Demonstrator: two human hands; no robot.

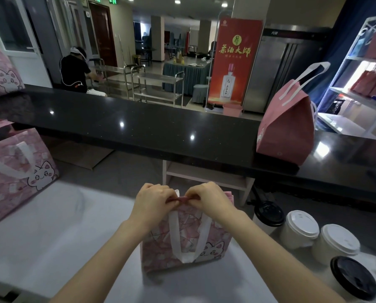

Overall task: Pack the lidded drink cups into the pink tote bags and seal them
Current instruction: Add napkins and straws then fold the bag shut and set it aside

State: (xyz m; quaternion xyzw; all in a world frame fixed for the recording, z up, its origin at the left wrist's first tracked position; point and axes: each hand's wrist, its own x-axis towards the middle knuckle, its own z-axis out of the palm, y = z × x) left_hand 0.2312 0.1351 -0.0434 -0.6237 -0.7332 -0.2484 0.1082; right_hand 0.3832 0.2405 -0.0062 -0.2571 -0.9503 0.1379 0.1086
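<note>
1. The left hand (153,199) and right hand (207,196) both pinch the top edge of the pink tote bag (182,243) directly beneath them.
2. Four lidded cups (300,228) stand right of the right hand.

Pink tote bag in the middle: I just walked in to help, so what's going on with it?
A person's left hand and right hand both pinch the top edge of the pink tote bag, pressing it closed on the white table. Two white-lidded cups and two black-lidded cups stand unpacked to its right. Another pink bag stands on the black counter.
</note>
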